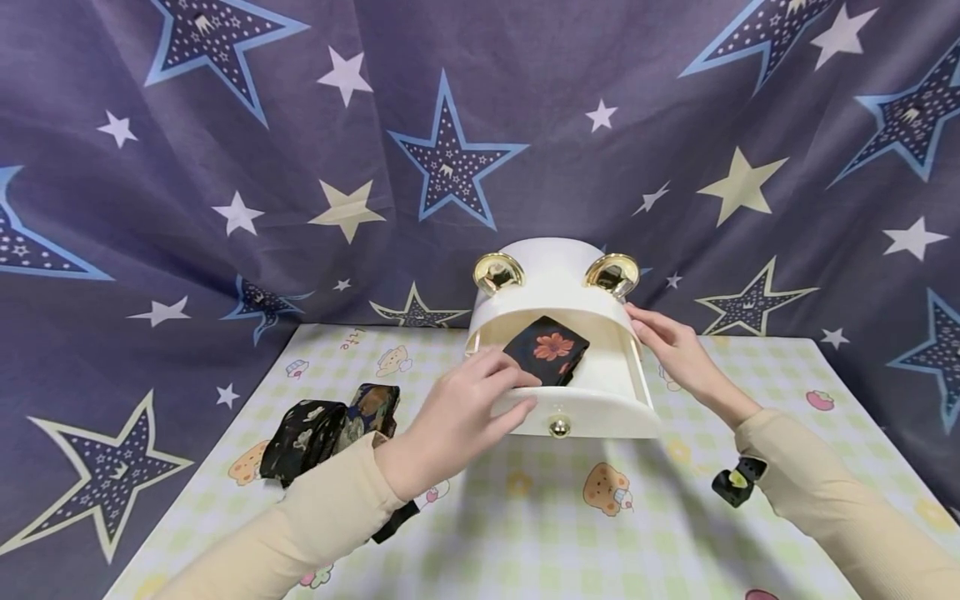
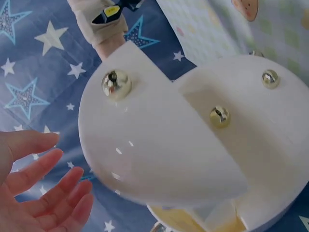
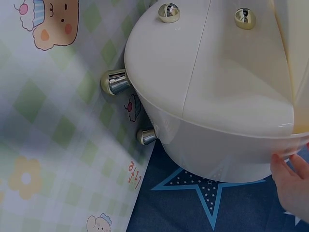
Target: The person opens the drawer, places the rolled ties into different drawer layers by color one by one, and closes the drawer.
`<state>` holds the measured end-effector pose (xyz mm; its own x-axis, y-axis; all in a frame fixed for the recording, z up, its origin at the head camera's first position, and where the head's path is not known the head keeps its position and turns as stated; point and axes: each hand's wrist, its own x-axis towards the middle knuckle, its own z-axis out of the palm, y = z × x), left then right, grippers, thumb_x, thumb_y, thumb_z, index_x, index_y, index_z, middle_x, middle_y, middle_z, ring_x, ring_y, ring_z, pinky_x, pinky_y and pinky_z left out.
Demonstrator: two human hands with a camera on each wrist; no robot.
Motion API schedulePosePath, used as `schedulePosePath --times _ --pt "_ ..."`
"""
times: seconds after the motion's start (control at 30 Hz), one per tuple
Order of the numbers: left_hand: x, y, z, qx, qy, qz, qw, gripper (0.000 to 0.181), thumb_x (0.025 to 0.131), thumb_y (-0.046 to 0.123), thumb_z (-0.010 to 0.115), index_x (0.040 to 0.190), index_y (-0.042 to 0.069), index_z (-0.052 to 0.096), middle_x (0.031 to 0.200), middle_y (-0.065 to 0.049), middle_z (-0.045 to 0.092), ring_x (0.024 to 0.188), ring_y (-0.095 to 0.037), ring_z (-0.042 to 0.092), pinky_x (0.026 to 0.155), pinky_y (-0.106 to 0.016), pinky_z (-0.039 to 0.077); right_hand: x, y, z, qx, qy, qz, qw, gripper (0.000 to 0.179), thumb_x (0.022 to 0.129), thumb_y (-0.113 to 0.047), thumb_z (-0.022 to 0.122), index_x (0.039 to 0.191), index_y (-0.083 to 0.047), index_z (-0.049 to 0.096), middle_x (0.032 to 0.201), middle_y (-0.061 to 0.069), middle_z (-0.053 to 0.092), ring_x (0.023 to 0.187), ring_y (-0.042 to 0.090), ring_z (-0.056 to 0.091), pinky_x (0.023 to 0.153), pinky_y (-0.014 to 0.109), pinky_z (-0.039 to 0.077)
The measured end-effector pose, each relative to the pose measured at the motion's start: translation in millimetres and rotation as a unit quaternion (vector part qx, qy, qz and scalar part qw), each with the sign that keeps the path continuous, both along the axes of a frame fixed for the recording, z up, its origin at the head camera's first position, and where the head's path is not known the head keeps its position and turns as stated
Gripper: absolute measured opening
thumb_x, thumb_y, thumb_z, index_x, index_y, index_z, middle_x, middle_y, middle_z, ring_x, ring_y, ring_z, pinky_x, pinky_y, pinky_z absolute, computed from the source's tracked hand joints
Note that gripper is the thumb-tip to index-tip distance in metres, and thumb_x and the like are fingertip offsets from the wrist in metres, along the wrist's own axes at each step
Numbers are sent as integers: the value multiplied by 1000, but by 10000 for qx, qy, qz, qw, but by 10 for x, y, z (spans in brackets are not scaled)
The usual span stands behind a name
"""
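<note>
A white rounded box (image 1: 551,283) with two gold ears stands at the back of the table, its drawer (image 1: 600,412) pulled out. A folded dark cloth with an orange flower (image 1: 551,346) lies tilted inside the drawer. My left hand (image 1: 468,400) is over the drawer's left front corner, fingers overlapping the cloth's lower edge in the head view. In the left wrist view, the left hand's (image 2: 48,193) fingers are loosely bent, with nothing between them. My right hand (image 1: 682,346) touches the box's right side; the right wrist view shows its fingertips (image 3: 280,162) at the white wall.
Several dark patterned folded cloths (image 1: 303,433) lie on the table at the left, partly behind the left sleeve. A checked tablecloth (image 1: 540,533) with cartoon bears covers the table. A purple star-print curtain (image 1: 562,108) hangs right behind the box. Each wrist wears a black strap.
</note>
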<state>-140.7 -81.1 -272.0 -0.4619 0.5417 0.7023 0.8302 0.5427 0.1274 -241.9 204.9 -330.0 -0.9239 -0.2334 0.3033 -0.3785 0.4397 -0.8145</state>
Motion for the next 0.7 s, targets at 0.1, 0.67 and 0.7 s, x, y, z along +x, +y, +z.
schedulePosePath --times 0.1,0.67,0.7 --pt "35 30 -43 19 93 77 9999 13 73 11 69 86 9 65 82 0 56 76 -13 53 68 -23 46 6 -3 1 -18 -28 -20 10000 44 93 -26 44 131 -4 41 136 12 38 120 28 39 95 38 35" --pt "148 177 -288 420 809 -61 9958 14 70 9 70 84 9 64 81 -1 56 73 -13 55 71 -21 47 17 -13 -12 -73 47 -29 10000 43 93 -26 45 130 -4 43 135 11 40 120 27 40 92 17 36" --pt "150 184 -302 434 883 -57 9951 15 70 9 70 83 9 64 81 -1 56 73 -13 55 72 -21 47 17 -16 -12 -70 42 -32 10000 43 93 -26 45 130 -4 43 135 11 40 120 26 40 93 20 36"
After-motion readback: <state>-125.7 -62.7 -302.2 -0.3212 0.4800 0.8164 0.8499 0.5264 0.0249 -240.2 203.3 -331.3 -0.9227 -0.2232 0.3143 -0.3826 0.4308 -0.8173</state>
